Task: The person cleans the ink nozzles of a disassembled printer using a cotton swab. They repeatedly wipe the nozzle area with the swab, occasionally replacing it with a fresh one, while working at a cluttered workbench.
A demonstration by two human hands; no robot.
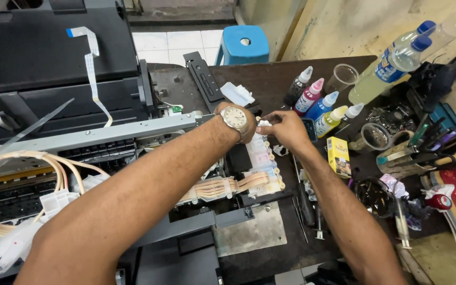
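Both hands meet at the far end of the translucent ink cartridge block point(264, 158), which sits in the opened printer point(80, 132). The right hand point(286, 128) pinches a small white piece point(264, 123) just above the block; the left hand point(238, 122), watch on its wrist, curls in beside it, grip hidden. This looks like fitting work at the block's top, calling for fine fingertip control. Ink bottles point(317, 103) crowd the block's right; room is tight.

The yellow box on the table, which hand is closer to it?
Right. The right hand is just up-left of the yellow box; the left hand, wearing a watch, lies farther left, beyond the right hand.
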